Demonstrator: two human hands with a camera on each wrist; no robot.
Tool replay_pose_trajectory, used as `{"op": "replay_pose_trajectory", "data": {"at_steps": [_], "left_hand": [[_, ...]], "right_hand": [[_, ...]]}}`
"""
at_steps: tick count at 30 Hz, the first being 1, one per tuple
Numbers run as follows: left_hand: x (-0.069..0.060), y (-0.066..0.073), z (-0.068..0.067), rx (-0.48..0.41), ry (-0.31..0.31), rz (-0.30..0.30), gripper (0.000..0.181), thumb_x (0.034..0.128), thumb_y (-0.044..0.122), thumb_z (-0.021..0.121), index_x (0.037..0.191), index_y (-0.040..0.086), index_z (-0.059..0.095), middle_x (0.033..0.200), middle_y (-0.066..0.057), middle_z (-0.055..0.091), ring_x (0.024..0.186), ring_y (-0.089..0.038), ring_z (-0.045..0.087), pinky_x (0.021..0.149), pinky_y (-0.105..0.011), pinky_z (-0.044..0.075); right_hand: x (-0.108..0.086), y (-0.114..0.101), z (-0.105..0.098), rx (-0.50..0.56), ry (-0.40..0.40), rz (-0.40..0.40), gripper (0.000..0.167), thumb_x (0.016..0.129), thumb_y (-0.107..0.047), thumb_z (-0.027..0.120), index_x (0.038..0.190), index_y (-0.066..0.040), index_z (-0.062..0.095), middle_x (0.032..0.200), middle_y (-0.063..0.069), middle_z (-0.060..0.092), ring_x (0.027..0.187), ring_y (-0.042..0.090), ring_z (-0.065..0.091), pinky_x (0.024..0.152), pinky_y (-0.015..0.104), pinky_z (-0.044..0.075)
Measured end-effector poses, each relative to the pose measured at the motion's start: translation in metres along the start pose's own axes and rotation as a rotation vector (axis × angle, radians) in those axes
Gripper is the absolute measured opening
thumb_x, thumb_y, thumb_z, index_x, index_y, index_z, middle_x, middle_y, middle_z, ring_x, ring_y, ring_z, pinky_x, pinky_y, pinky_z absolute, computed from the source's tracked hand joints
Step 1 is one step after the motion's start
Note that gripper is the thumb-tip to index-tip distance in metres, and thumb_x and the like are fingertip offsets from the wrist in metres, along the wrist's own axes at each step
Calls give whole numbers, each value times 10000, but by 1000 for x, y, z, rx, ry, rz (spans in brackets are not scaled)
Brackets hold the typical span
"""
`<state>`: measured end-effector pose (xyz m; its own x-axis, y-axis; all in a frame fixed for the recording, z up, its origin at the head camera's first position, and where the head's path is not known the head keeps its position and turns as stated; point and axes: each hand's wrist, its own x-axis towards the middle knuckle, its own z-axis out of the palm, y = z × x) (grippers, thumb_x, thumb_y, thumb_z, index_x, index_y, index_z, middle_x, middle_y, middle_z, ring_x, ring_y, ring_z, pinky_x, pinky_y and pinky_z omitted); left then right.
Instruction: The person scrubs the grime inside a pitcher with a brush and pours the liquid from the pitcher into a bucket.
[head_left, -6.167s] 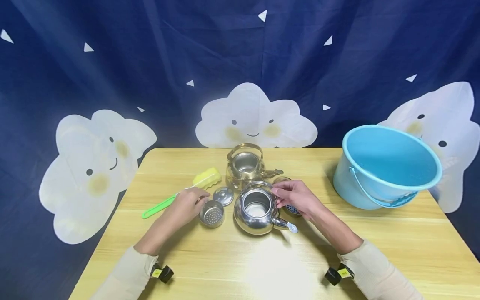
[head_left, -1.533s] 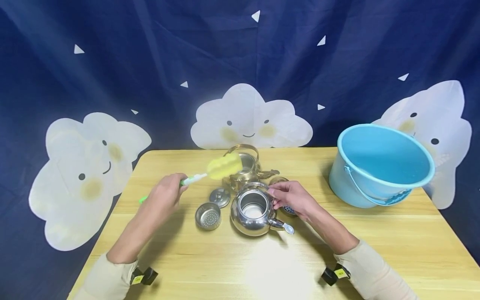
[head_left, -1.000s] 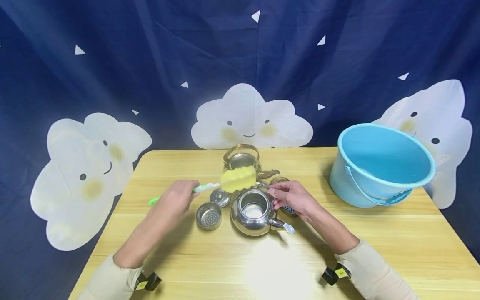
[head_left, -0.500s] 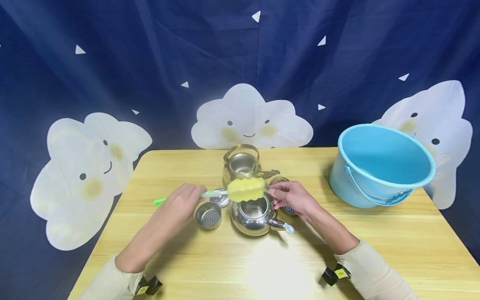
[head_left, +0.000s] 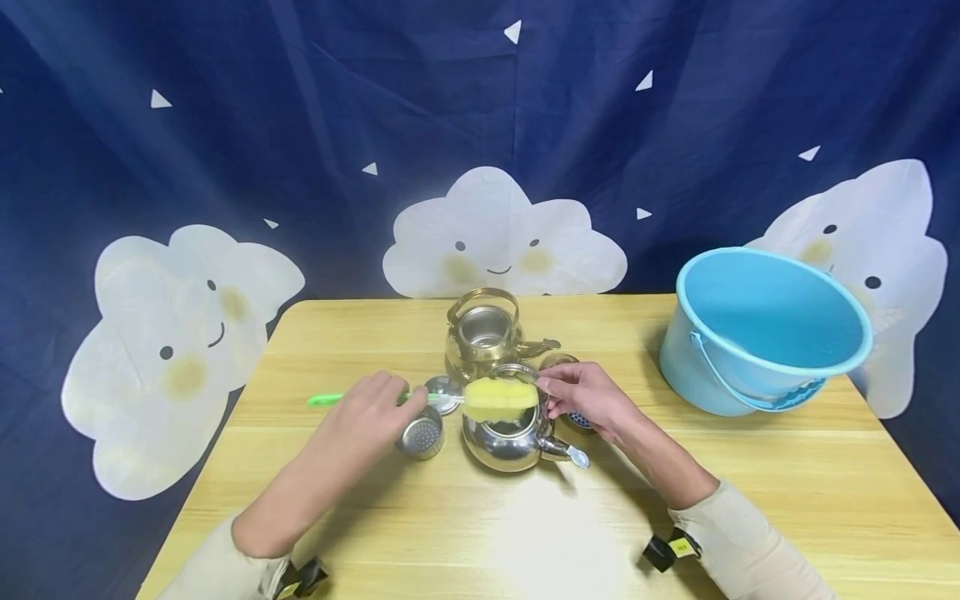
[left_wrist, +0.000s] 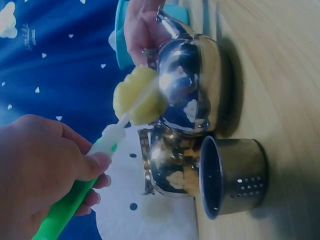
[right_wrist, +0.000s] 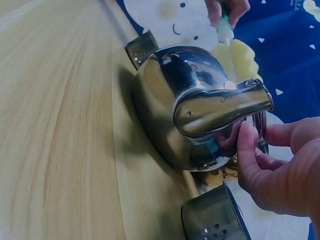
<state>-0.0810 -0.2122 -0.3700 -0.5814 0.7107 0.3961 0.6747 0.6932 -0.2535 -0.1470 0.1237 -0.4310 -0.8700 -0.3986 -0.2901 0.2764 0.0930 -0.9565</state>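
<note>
My left hand [head_left: 367, 417] holds a sponge bottle brush by its green handle [left_wrist: 70, 205]. Its yellow sponge head [head_left: 501, 398] lies level across the mouth of a shiny silver teapot [head_left: 502, 452], covering part of the opening. Whether sponge and rim touch, I cannot tell. My right hand [head_left: 592, 400] pinches the teapot's handle between thumb and fingers, near the spout [right_wrist: 220, 112]. The teapot stands upright on the table. Beside my left hand are a perforated metal strainer [head_left: 422, 439] and a round metal lid [head_left: 441, 386].
A gold kettle [head_left: 467, 357], lidless with its handle raised, stands just behind the silver teapot. Another perforated strainer [right_wrist: 212, 215] sits by my right hand. A large blue bucket [head_left: 705, 375] occupies the right side of the wooden table [head_left: 420, 533].
The brush lay on the table at first; my left hand has picked it up. It has carried the sponge rightward and down over the silver teapot's mouth. My right hand stays on the handle.
</note>
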Motion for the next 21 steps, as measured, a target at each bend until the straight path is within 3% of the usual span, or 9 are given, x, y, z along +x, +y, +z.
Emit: {"op": "replay_pose_trajectory", "data": {"at_steps": [5,9,12,21], "left_hand": [[8,4,-5,69,29,38,357,794,-107,755,1106,46,673,878,-125,693,754,-225,583,633,-295,506],[13,6,-8,106,80,66,246,883,-91,612,1079,44,673,820,-119,673,708,-222,546,598,-294,462],[17,7,-11,154,113,93,267,934,-85,466,1063,53,655,804,-110,654,706,-237,544,604,-310,456],[30,11,-21,295,104,149,293,996,-42,400,1084,92,645,816,-76,636,730,-238,562,637,-292,451]], "right_hand": [[0,0,0,-5,3,1,444,1035,-78,584,1386,183,506,953,34,646,750,91,636,744,224,610],[2,2,0,5,8,5,443,1036,-69,581,1385,191,500,963,41,648,739,87,637,737,221,611],[2,3,-1,11,13,5,438,1035,-61,578,1382,195,500,979,51,654,733,88,639,732,221,612],[2,3,-1,10,9,0,445,1034,-68,582,1384,193,499,990,61,656,735,93,642,734,227,614]]}}
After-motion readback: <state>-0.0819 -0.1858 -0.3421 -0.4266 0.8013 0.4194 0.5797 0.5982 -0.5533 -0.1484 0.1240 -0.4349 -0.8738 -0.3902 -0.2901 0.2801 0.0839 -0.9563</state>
